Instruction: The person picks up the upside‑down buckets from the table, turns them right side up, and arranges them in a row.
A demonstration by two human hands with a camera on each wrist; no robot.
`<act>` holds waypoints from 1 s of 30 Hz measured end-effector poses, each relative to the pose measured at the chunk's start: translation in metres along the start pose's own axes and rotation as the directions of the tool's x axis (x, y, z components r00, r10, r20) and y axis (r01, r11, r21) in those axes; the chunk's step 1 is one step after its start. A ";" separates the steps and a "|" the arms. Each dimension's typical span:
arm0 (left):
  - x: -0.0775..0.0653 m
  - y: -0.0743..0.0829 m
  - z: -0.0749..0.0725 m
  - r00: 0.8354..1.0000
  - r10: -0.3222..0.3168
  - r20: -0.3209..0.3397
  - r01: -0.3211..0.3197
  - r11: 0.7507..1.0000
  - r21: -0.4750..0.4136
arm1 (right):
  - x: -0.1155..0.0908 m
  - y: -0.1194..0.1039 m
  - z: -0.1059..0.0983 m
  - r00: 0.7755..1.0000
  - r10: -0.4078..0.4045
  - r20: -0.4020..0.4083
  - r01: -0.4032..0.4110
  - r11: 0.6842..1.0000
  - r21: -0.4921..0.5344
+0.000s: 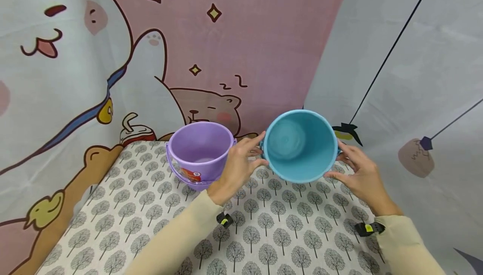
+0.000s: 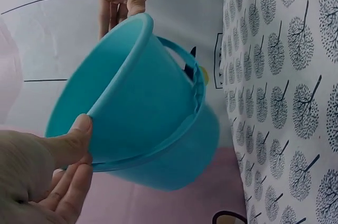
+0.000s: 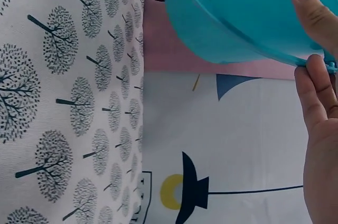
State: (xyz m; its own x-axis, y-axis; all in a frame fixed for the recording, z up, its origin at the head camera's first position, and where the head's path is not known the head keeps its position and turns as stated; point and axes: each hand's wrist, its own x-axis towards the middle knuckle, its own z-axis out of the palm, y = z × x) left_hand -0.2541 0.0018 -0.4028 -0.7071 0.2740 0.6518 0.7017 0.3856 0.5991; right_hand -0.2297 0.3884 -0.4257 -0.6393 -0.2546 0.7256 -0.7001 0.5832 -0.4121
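A light blue bucket [image 1: 302, 146] is held up above the tabletop, its mouth tilted toward me so the inside and round bottom show. My left hand [image 1: 241, 162] grips its left rim, thumb at the front and fingers behind. On the opposite side my right hand [image 1: 360, 172] pinches the right rim in the same way. The left wrist view shows the blue bucket [image 2: 153, 113] from the side, its handle lying against the outer wall. A purple bucket [image 1: 201, 147] stands upright just left of my left hand, partly covered by it, with its handle hanging down in front.
A table covered by a cloth [image 1: 264, 241] with a grey tree print lies below. Behind and at both sides hangs a curtain [image 1: 264, 36] with cartoon animals. Each wrist wears a small black device, such as the right strap [image 1: 370, 228].
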 end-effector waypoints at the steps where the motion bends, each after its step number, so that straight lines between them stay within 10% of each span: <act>1: 0.000 0.000 -0.002 1.000 -0.005 0.003 0.005 1.000 0.016 | 0.001 0.000 0.000 1.000 0.000 0.009 0.001 1.000 -0.008; 10: -0.002 -0.004 -0.009 0.994 -0.111 0.018 0.109 0.990 0.094 | 0.008 0.002 0.008 0.999 0.019 0.044 -0.015 0.996 -0.088; 30: -0.012 -0.015 0.000 0.969 -0.241 0.045 0.231 0.959 0.164 | 0.018 0.029 0.041 0.961 0.196 0.197 -0.217 0.972 0.094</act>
State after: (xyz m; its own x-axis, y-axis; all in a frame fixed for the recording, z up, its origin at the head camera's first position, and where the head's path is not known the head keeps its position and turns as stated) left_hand -0.2568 -0.0069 -0.4198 -0.8589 0.2125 0.4661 0.4951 0.5777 0.6490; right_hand -0.2751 0.3692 -0.4473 -0.8140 -0.2826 0.5075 -0.5711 0.5494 -0.6100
